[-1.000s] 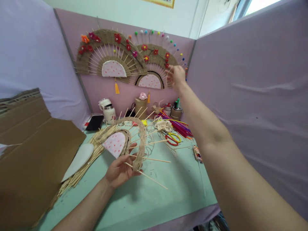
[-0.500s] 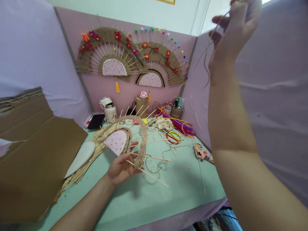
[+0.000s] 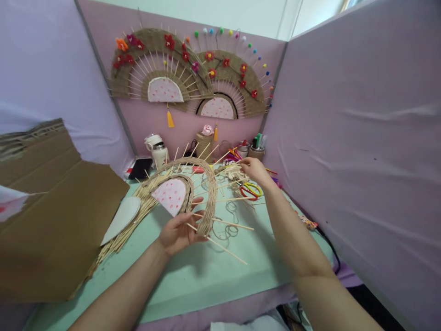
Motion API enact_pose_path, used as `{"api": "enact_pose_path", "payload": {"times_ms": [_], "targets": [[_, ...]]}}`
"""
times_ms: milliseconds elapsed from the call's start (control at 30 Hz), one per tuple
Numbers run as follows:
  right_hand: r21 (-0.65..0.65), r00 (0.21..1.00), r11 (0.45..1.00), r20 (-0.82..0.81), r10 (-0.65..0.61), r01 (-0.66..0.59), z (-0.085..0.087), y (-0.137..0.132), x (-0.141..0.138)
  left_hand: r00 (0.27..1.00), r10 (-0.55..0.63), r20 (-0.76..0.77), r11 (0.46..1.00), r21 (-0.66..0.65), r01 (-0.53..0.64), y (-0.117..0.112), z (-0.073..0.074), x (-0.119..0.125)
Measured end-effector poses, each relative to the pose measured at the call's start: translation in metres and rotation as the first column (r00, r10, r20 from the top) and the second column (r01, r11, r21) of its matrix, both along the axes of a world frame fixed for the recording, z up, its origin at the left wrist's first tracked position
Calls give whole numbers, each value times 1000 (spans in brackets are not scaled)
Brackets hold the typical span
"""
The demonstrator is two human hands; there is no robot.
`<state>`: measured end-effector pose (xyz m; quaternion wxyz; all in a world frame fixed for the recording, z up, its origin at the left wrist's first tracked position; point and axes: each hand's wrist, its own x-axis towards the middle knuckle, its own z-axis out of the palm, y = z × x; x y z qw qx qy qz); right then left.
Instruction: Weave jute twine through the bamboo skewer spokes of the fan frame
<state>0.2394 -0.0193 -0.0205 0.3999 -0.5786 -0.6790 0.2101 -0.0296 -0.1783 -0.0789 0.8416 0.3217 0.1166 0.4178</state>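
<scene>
My left hand (image 3: 181, 232) is closed around the lower right end of a half-round fan (image 3: 211, 197) of thin bamboo sticks woven with brown twine. The fan is tilted above the table. A pink-dotted white cloth piece (image 3: 170, 195) covers its inner half-circle. My right hand (image 3: 254, 169) reaches over the back right of the table, its fingers closed beside a cream bundle of cord (image 3: 234, 172); what they pinch, if anything, I cannot make out. Scissors with red and yellow handles (image 3: 251, 190) lie just below that hand. Loose twine (image 3: 230, 225) curls on the table beyond the fan.
Cardboard (image 3: 62, 220) stands at left, near a white oval piece (image 3: 122, 218) on a bundle of sticks (image 3: 119, 241). A phone (image 3: 141, 169), a bottle (image 3: 160, 155), a twine spool (image 3: 204, 146) and a pen holder (image 3: 257, 152) line the back. Two finished fans (image 3: 119, 85) hang behind.
My right hand has come down from high at the upper right, where a strand of twine hung from it, to the back right of the table. My left hand still holds the fan.
</scene>
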Motion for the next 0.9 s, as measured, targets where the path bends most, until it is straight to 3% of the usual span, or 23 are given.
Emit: {"api": "enact_pose_path", "payload": {"times_ms": [100,200,333,400,467,533,600,667,733,900], "targets": [[-41,934,975,-298,196,-218,-17,-39,-19,999,39,-25,999,-25,-40,1,2,-1],[-74,749,871,-548,372,-486,-30,-79,-41,997,63,-33,997,-39,-64,2,3,-2],[1,440,722,-793,422,-692,-50,-112,-56,997,67,-37,996,-64,-69,4,3,-1],[31,371,668,-811,451,-744,-56,-120,-54,997,67,-46,994,-84,-71,6,4,0],[13,374,619,-787,490,-785,-61,-124,-48,996,70,-56,993,-96,-75,7,3,1],[-54,434,601,-744,509,-797,-64,-126,-42,995,75,-65,992,-98,-81,7,2,1],[-121,527,651,-704,476,-750,-67,-128,-38,994,76,-75,991,-100,-84,7,0,1],[-129,596,734,-684,421,-667,-70,-128,-37,994,67,-86,992,-106,-76,7,-3,2],[-88,611,791,-688,391,-605,-72,-128,-38,994,51,-92,993,-102,-60,6,-4,3],[-38,649,863,-676,349,-504,-73,-127,-46,997,-31,-71,997,-74,26,2,-1,7]]}}
